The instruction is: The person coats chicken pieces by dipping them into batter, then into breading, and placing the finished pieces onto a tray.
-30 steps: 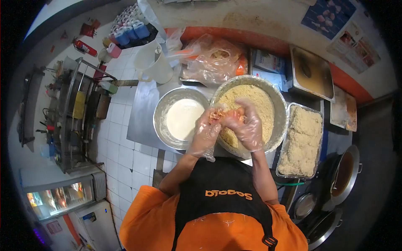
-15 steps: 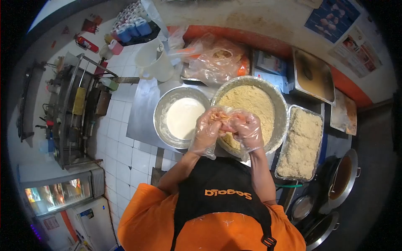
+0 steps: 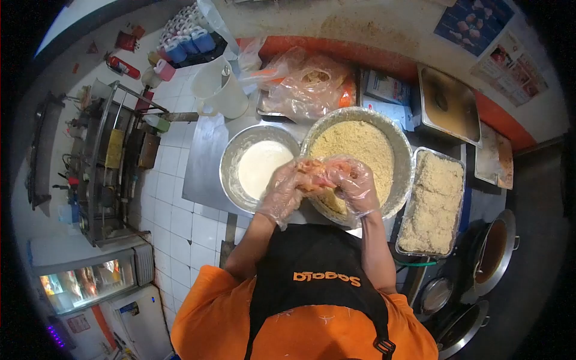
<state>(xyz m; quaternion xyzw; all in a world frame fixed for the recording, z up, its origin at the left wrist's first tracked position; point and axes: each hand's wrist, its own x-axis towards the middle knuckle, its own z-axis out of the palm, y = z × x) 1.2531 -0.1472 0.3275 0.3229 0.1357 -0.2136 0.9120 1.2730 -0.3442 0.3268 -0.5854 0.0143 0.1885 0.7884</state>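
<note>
My left hand [image 3: 281, 197] and my right hand [image 3: 360, 191] wear clear plastic gloves. Both are closed on a piece of raw chicken [image 3: 314, 178], pinkish and moist, stretched between them. They are above the near side of the metal bowls. To the left lies a bowl [image 3: 229, 187] of white batter [image 3: 263, 168]. Behind and below my right hand is a larger bowl [image 3: 403, 150] filled with pale yellow crumbs [image 3: 360, 141]. Some of my fingertips are hidden by the chicken.
A tray [image 3: 401, 240] of crumb-covered pieces stands right. Plastic bags of meat [image 3: 315, 81], a white pitcher [image 3: 219, 90] and a metal pan of brownish liquid [image 3: 447, 102] stand toward the wall. Two large pans [image 3: 495, 252] with dark liquid are at lower right.
My left hand has turned and shifted slightly left and down, showing more of the chicken between the hands. My right hand stays nearly in place.
</note>
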